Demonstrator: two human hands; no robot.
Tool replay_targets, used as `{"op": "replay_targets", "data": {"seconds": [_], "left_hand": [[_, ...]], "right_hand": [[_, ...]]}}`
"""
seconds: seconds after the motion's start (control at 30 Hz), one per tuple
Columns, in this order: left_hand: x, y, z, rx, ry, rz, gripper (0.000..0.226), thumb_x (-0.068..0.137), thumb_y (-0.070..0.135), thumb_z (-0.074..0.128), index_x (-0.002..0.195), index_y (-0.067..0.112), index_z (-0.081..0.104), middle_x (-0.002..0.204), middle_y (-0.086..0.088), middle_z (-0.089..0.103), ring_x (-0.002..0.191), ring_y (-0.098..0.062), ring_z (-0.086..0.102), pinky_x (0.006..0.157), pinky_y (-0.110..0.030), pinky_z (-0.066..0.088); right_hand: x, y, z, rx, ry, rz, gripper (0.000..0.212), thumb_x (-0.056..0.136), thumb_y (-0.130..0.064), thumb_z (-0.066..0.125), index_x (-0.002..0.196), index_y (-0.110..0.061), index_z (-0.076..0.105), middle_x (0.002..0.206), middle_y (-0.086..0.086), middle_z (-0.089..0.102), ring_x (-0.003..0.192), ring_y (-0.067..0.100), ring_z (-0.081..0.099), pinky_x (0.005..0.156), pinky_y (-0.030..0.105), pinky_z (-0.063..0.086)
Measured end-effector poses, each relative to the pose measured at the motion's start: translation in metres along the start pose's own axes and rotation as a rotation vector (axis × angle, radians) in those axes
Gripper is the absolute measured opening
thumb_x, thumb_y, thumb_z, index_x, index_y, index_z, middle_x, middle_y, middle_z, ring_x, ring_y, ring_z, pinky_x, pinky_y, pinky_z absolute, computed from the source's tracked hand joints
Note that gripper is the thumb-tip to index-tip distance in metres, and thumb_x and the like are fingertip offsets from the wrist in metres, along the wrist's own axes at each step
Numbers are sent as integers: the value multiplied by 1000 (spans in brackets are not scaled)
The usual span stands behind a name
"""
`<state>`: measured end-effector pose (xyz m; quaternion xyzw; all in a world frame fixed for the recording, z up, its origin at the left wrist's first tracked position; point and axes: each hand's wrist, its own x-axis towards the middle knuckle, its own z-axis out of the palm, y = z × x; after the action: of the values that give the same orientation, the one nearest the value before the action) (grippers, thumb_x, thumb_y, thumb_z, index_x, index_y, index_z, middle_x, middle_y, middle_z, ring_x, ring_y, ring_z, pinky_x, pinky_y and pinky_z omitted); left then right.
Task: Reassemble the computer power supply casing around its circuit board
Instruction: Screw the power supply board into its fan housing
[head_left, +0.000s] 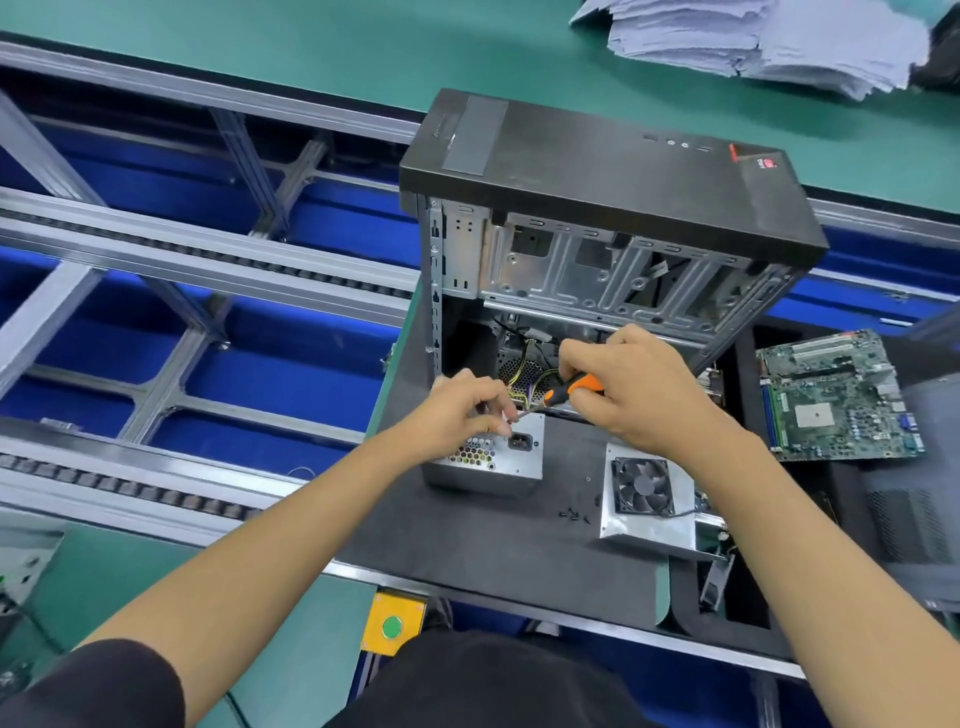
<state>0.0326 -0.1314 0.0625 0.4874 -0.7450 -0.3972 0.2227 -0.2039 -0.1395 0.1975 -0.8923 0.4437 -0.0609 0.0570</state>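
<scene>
Your right hand (631, 387) is wrapped round the orange-and-black screwdriver (563, 391), tip angled down-left to the top edge of the power supply casing (493, 460). That casing stands at frame centre on the dark worktop (493, 540), just in front of the open computer tower (597, 223). Your left hand (467, 405) has its fingers curled over the casing's top edge, pinching at the tip; a screw there is likely, but too small to tell.

To do this well: keep the driver in line with the hole, not slanted, press lightly, and steady the casing with your left hand till the thread bites.

The fan cover panel (647, 493) lies apart at centre right, still off, so much of the job remains. Loose screws (574, 514) sit between the two parts. A motherboard (841, 400) lies at right.

Writing: a red badge (768, 165) on the tower's far corner, text unreadable. No other label is legible.
</scene>
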Motion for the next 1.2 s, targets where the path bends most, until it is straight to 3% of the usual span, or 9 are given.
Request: {"op": "replay_targets", "data": {"seconds": [0.1, 0.17, 0.23, 0.33, 0.43, 0.73, 1.03, 1.2], "left_hand": [[-1, -5, -4, 1, 25, -29, 21, 98, 37, 64, 116, 47, 65, 93, 21, 70, 105, -5, 44, 102, -21, 20], [-1, -10, -5, -7, 64, -56, 25, 104, 38, 51, 126, 49, 59, 99, 23, 70, 107, -5, 42, 103, -28, 23], [-3, -14, -5, 9, 93, -66, 26, 104, 37, 52, 128, 45, 59, 106, 24, 67, 110, -3, 41, 105, -37, 29], [-4, -17, -2, 15, 57, -23, 22, 97, 31, 67, 118, 35, 68, 110, 24, 64, 116, -4, 45, 108, -46, 37], [-5, -18, 3, 27, 65, 33, 18, 88, 29, 78, 105, 30, 76, 108, 16, 69, 115, -10, 52, 110, -48, 34], [-7, -16, 7, 92, 92, 40, 22, 75, 38, 84, 96, 33, 80, 114, 19, 67, 115, -15, 43, 107, -40, 30], [-4, -17, 15, 156, 120, 53, 12, 74, 48, 80, 85, 45, 76, 110, 29, 63, 107, -14, 41, 99, -37, 34], [-1, -20, 16, 161, 128, 73, 16, 73, 48, 81, 87, 39, 79, 109, 34, 59, 106, -11, 38, 95, -31, 31]], "right_hand": [[-2, 4, 0, 19, -12, 17, 9, 76, -28, 46, 84, -31, 49, 52, -9, 43, 70, 23, 45, 58, 15, 17], [-3, 5, 2, 28, -24, 19, 10, 77, -30, 42, 85, -32, 47, 52, -7, 43, 70, 22, 45, 59, 16, 18], [-3, 5, 5, 32, -40, 17, 8, 78, -31, 42, 85, -33, 46, 52, -10, 41, 72, 21, 44, 58, 16, 19], [-1, 3, 10, 13, -60, -4, 7, 78, -32, 41, 84, -34, 43, 53, -9, 44, 71, 20, 45, 58, 14, 17], [2, 1, 16, -12, -69, -34, 8, 79, -33, 40, 86, -34, 44, 56, -8, 49, 69, 21, 48, 59, 13, 16], [8, -1, 22, -17, -96, -48, 11, 80, -34, 35, 85, -33, 44, 57, -9, 51, 68, 24, 51, 69, 6, 24], [10, -2, 25, -9, -92, -68, 17, 80, -35, 31, 88, -32, 46, 59, -8, 52, 72, 22, 48, 62, 15, 22], [14, -5, 24, -33, -115, -87, 20, 80, -32, 28, 88, -28, 46, 58, -6, 54, 71, 24, 49, 79, 31, 39]]}}
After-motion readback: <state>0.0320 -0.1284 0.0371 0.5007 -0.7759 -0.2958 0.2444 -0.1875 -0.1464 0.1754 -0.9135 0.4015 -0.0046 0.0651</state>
